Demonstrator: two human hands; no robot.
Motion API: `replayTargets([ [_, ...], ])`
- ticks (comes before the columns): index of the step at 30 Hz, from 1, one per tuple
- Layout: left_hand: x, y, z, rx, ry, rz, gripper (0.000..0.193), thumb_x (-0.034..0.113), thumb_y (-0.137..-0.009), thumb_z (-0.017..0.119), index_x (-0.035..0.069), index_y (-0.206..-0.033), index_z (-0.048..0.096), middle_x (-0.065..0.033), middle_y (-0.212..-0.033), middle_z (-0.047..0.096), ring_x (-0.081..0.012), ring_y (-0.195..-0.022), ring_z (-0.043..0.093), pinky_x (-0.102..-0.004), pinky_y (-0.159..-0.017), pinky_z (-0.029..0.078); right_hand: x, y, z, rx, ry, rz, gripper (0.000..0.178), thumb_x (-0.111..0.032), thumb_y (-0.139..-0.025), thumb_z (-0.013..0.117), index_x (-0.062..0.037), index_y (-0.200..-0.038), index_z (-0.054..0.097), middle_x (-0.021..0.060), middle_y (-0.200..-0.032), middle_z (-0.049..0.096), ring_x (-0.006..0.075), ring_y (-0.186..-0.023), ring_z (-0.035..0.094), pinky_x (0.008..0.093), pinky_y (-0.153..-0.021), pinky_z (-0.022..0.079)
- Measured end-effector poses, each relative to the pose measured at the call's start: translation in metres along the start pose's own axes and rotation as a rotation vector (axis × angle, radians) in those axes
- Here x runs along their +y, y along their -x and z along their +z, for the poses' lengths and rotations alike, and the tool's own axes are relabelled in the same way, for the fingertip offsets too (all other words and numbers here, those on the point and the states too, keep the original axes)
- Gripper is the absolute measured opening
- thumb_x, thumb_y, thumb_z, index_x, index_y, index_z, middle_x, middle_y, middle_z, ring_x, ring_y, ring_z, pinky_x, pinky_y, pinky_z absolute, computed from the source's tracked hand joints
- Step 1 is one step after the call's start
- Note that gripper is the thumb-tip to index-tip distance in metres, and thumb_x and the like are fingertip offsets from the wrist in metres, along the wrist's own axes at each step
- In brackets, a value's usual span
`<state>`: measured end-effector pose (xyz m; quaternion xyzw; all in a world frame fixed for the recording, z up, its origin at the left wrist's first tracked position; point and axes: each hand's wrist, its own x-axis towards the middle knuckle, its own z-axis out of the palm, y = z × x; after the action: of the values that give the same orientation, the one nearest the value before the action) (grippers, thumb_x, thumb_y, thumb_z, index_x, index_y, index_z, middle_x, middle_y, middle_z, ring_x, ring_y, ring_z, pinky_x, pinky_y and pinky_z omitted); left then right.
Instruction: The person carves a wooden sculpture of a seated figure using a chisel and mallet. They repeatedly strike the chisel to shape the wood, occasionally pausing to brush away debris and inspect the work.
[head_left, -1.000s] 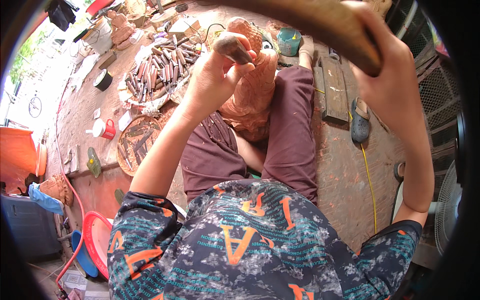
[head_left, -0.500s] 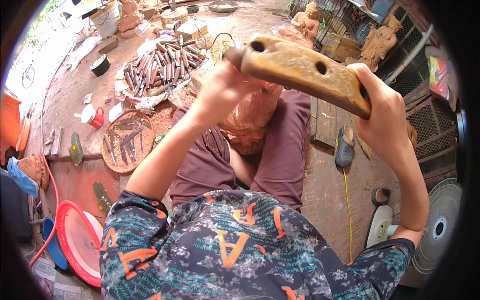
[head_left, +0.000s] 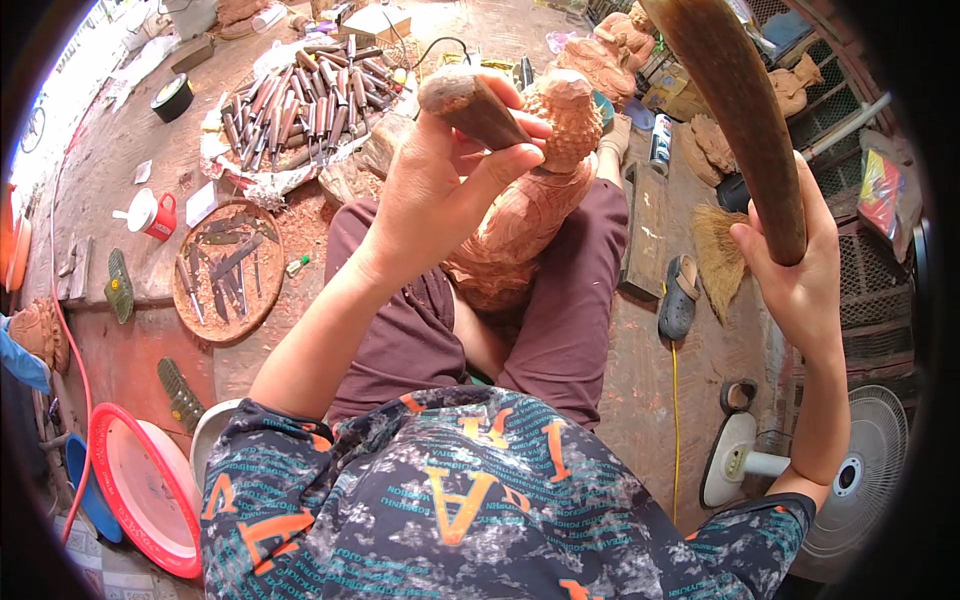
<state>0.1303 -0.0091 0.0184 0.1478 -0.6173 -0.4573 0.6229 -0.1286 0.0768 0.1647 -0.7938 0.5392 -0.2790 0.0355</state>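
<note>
Between my legs stands a reddish wooden statue (head_left: 522,228) with a head covered in small bumps. My left hand (head_left: 420,205) is closed around a chisel (head_left: 470,105), holding it over the statue's near left side. Its dark wooden handle shows a pale butt end, while the blade is hidden from view. Raised on the right, my right hand (head_left: 800,275) grips the lower end of a thick, curved wooden mallet (head_left: 735,110). The mallet stands nearly upright, its upper end cut off by the picture's edge, well apart from the chisel.
At the far left lies a heap of wood-handled chisels (head_left: 310,105). Nearer are a round tray (head_left: 190,318) of blades and a red-and-white mug (head_left: 153,213). To the right are a grey clog (head_left: 680,300), a straw brush (head_left: 720,255), a yellow cord (head_left: 675,430) and a fan (head_left: 850,475).
The mallet has swung from across the statue to upright at the right, uncovering the statue's head. My left hand has shifted slightly, the chisel handle now showing plainly. The view has shifted slightly.
</note>
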Motion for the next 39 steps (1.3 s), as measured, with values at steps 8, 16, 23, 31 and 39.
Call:
replayTargets([
  [8,0.001,0.001,-0.002,-0.074,-0.006,-0.062,0.039,-0.007,-0.092,0.057,0.006,-0.125,0.040,-0.0183,-0.115,0.064,-0.0225,-0.111,0.061,-0.0364,-0.097,0.049,-0.008,-0.006,0.006,-0.027,0.015,-0.068,0.057,0.010,-0.075,0.067,0.0048,-0.128,0.048,0.0148,-0.119,0.060,0.0216,-0.112,0.059,0.0312,-0.097,0.044],
  [16,-0.002,0.000,-0.004,-0.113,0.055,-0.041,0.035,-0.007,-0.092,0.058,0.005,-0.120,0.043,-0.0107,-0.109,0.058,-0.0230,-0.111,0.061,-0.0370,-0.097,0.049,-0.010,-0.011,0.006,-0.042,0.000,-0.175,0.059,0.010,-0.075,0.067,0.0039,-0.130,0.047,0.0140,-0.119,0.060,0.0213,-0.111,0.060,0.0309,-0.096,0.045],
  [23,0.002,-0.005,-0.001,-0.223,-0.089,0.005,0.028,-0.003,-0.091,0.062,0.004,-0.114,0.047,-0.0102,-0.109,0.058,-0.0227,-0.108,0.063,-0.0374,-0.095,0.050,-0.018,-0.011,-0.002,-0.002,0.025,-0.064,0.059,0.006,-0.077,0.069,0.0021,-0.132,0.048,0.0087,-0.109,0.063,0.0145,-0.100,0.060,0.0277,-0.089,0.047],
  [31,-0.004,-0.006,-0.002,-0.132,-0.002,-0.044,0.031,0.000,-0.091,0.064,0.004,-0.117,0.048,-0.0086,-0.104,0.064,-0.0179,-0.105,0.063,-0.0330,-0.093,0.050,-0.025,-0.019,-0.012,0.086,-0.014,-0.018,0.045,0.000,-0.080,0.071,-0.0007,-0.123,0.057,0.0013,-0.091,0.063,0.0068,-0.083,0.059,0.0238,-0.077,0.048],
  [39,0.004,-0.013,0.010,-0.193,-0.344,-0.117,0.030,0.005,-0.093,0.064,0.003,-0.121,0.053,-0.0061,-0.104,0.066,-0.0120,-0.103,0.063,-0.0284,-0.089,0.051,-0.032,-0.034,-0.023,0.050,0.590,-0.358,0.052,0.012,-0.074,0.057,-0.0048,-0.123,0.053,0.0176,-0.103,0.066,0.0282,-0.090,0.067,0.0356,-0.081,0.051],
])
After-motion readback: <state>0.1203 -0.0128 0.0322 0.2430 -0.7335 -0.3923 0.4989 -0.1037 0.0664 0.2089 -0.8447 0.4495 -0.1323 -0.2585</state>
